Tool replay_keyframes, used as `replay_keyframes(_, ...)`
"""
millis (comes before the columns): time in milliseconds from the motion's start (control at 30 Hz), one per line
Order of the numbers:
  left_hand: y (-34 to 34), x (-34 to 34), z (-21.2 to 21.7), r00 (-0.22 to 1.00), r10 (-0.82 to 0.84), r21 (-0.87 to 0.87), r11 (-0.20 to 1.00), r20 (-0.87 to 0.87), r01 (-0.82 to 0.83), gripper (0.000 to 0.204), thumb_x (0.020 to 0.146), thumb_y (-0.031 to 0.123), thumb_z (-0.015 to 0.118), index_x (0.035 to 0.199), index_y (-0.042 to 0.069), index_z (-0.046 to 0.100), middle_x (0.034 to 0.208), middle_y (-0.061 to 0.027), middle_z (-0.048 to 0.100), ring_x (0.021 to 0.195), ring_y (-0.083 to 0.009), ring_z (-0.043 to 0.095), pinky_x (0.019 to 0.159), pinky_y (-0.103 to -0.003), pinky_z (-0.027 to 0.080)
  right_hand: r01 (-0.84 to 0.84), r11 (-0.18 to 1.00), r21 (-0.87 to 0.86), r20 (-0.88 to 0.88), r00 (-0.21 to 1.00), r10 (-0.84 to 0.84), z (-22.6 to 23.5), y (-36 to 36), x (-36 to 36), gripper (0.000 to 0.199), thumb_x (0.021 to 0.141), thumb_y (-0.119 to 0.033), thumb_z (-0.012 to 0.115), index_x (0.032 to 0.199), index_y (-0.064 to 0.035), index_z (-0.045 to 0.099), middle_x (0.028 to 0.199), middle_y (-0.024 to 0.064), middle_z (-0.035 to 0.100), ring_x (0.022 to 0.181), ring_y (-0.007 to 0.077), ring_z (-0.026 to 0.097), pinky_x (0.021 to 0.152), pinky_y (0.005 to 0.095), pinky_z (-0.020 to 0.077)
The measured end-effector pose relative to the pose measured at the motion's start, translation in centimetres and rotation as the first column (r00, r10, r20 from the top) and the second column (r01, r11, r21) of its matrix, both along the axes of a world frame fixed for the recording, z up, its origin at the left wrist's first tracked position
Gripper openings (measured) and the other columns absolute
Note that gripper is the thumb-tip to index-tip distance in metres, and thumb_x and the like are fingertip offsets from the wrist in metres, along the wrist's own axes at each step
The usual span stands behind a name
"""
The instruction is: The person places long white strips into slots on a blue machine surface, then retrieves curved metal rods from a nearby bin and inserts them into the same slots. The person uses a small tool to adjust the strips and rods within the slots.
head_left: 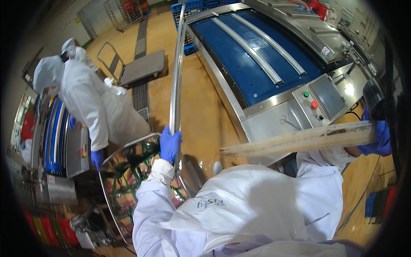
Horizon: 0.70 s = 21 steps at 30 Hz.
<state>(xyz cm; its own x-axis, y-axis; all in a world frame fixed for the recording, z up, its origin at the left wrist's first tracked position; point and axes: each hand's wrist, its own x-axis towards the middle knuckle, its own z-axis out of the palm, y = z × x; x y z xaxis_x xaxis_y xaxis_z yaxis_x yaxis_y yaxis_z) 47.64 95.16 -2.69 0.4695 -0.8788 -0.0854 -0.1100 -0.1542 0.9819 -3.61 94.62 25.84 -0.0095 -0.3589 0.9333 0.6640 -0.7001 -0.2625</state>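
My left hand, in a blue glove, is closed around a long straight metal rail that stretches away from me. On the other side, my right hand, also blue-gloved, grips one end of a long whitish bar with dark stains. This bar lies across my view in front of the machine's control end, its free end pointing left. Part of the right hand is hidden behind the bar and a dark object at the picture's edge. Beyond the bar is a machine with a blue conveyor belt carrying two pale guide rails.
A control panel has a red button; scissors lie on the metal ledge. At left, a person in white has a gloved hand at the rim of a metal-edged tub of packages. A flat trolley stands beyond.
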Motion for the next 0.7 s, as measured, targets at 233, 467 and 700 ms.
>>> replay_keyframes(233, -18.3, 2.4, 4.2, 0.952, -0.239, -0.060, 0.971, -0.189, 0.232, 0.026, 0.082, 0.007, 0.060, 0.105, -0.004, 0.057, 0.077, -0.0076, 0.061, 0.063, -0.0149, 0.060, 0.059, -0.028, 0.051, -0.120, 0.986, 0.119, -0.061, 0.990, 0.128, 1.5, -8.5, 7.9, 0.016, 0.086, -0.018, 0.061, 0.073, -0.0116, 0.053, 0.066, -0.0035, 0.056, 0.052, 0.0068, 0.057, 0.053, 0.0190, 0.0482)
replay_keyframes(467, -35.8, -0.1, 6.3, 0.869, -0.361, -0.116, 0.932, -0.339, 0.342, 0.020, 0.084, 0.008, 0.057, 0.101, -0.003, 0.055, 0.074, -0.0083, 0.061, 0.062, -0.0162, 0.060, 0.059, -0.027, 0.049, -0.189, 0.966, 0.174, 0.010, 0.982, 0.190, 3.1, -17.8, 16.1, 0.026, 0.084, -0.011, 0.057, 0.062, -0.0156, 0.043, 0.048, -0.0067, 0.044, 0.033, 0.0043, 0.043, 0.037, 0.0185, 0.0409)
replay_keyframes(700, -54.4, -6.5, 4.3, 0.670, -0.447, -0.169, 0.882, -0.592, 0.439, 0.010, 0.082, 0.005, 0.054, 0.090, -0.002, 0.053, 0.069, -0.0078, 0.058, 0.060, -0.0172, 0.058, 0.056, -0.029, 0.047, 0.060, 0.951, 0.303, 0.123, 0.987, -0.102, 0.1, -19.9, 20.4, 0.023, 0.079, -0.004, 0.059, 0.063, -0.0145, 0.045, 0.046, -0.0067, 0.040, 0.031, 0.0043, 0.040, 0.034, 0.0181, 0.0400)
